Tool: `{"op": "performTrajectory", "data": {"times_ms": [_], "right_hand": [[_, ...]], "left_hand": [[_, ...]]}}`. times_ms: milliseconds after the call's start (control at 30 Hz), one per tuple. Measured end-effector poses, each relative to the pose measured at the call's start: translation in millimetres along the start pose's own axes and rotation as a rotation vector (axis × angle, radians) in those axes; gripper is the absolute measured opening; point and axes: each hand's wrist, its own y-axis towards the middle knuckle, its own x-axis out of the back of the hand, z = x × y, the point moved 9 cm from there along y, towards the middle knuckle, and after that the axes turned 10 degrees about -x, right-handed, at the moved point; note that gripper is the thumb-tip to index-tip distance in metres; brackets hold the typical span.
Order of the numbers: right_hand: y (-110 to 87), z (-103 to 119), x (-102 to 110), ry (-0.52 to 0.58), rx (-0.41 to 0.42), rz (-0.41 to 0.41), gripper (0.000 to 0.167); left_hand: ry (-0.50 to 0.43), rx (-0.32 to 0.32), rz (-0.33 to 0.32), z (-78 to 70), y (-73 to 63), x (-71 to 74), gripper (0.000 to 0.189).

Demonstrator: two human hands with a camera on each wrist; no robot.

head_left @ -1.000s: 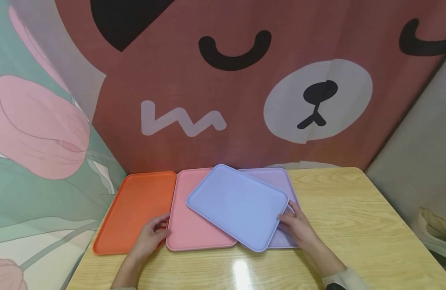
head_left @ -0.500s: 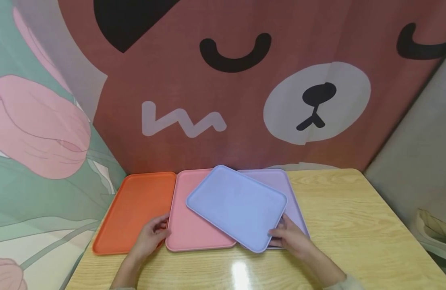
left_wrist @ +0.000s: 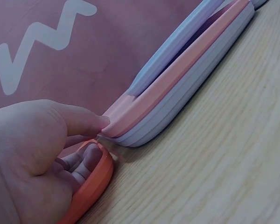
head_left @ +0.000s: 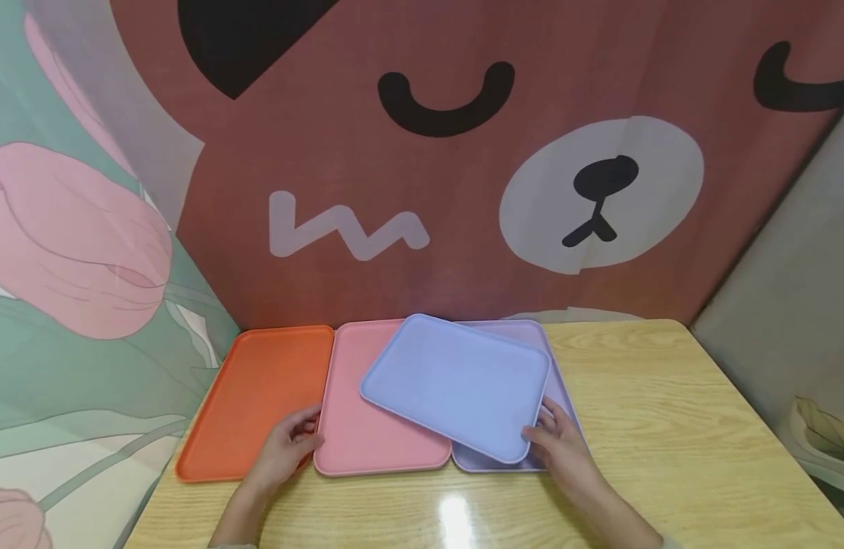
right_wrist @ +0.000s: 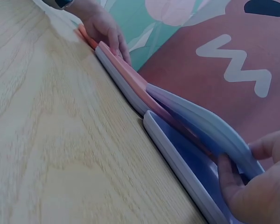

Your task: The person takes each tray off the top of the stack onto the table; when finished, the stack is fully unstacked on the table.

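My right hand (head_left: 561, 444) grips the right edge of a light blue tray (head_left: 459, 385), thumb on the rim and fingers underneath. That tray lies askew, its left part over a pink tray (head_left: 373, 442) and its right part raised over a purple tray (head_left: 559, 381), as the right wrist view shows. At the pink tray's left edge, my left hand (head_left: 284, 450) pinches the rim near the front corner, its other fingers curled by the orange tray (head_left: 257, 396). Below the pink rim, pale tray edges (left_wrist: 144, 134) show in the left wrist view.
The trays stand in a row on a wood-grain table (head_left: 669, 427), close to a curtain (head_left: 456, 191) printed with a bear. Bare tabletop shows at the right and along the front. A flowered curtain (head_left: 72, 229) hangs at the left.
The blue tray has turned to lie straighter, its near corner shifting right and away from me. The purple tray's front edge shows more. My right hand has moved right; the left stays put.
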Motion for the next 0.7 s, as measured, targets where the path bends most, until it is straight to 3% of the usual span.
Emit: {"op": "performTrajectory", "data": {"times_ms": [200, 333, 700], "right_hand": [[-3.3, -3, -4, -0.026, 0.009, 0.086, 0.093], [-2.9, -6, -4, -0.035, 0.009, 0.103, 0.093], [4.2, -5, 12, 0.086, -0.036, 0.021, 0.072]], "left_hand": [[0.001, 0.008, 0.003, 0.3, -0.3, 1.0, 0.055], [0.008, 0.003, 0.008, 0.4, 0.0, 1.2, 0.055], [0.032, 0.006, 0.009, -0.8, -0.6, 0.7, 0.054]]}}
